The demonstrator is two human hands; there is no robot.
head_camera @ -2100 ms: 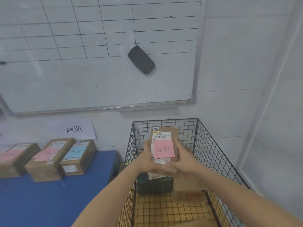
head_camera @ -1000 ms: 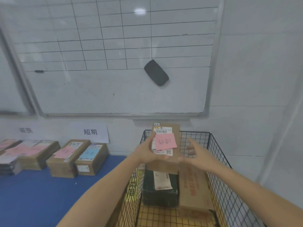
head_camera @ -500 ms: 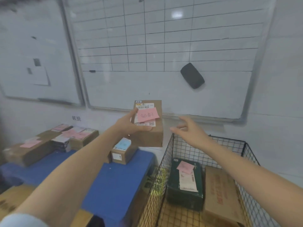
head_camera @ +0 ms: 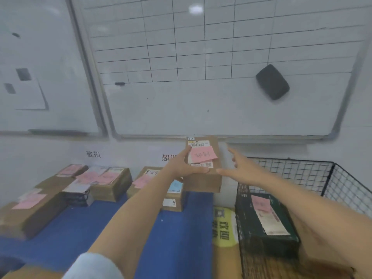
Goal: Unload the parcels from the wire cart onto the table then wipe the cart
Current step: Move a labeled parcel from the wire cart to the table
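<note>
**A:** Entry. Cardboard parcel (head_camera: 202,183) with pink note (head_camera: 203,155) on its top face: where is it now?

**B:** Out of the wire cart (head_camera: 302,168). Two seconds back it was held over the basket by both hands. It is now in the air above the far right end of the blue table (head_camera: 177,242), just over the small box with the blue label (head_camera: 174,195).

**A:** Hands?

**B:** Left hand (head_camera: 182,167) grasps the parcel alone, thumb across the shipping label, fingers wrapped under the near edge. Right hand (head_camera: 242,170) has let go: fingers spread and straight, holding nothing, just right of the box. Its thumb tip lies at the box's near right corner. The frame is motion-blurred there, so I cannot tell whether it touches.

**A:** Meaning for the task?

**B:** The transfer is at the set-down stage, in my judgement. The carry has gone from two hands to one, so the parcel is probably light. The right hand seems ready to steady or guide it.

**A:** Landing spot?

**B:** Several parcels (head_camera: 109,185) already stand along the far edge, to the left. Bare blue surface shows nearer and to the right of the small box. That looks like the likeliest place.

**A:** Remaining work?

**B:** A dark green parcel (head_camera: 279,234) with a pink note still lies in the cart. Unloading is unfinished, so wiping cannot start.
</note>
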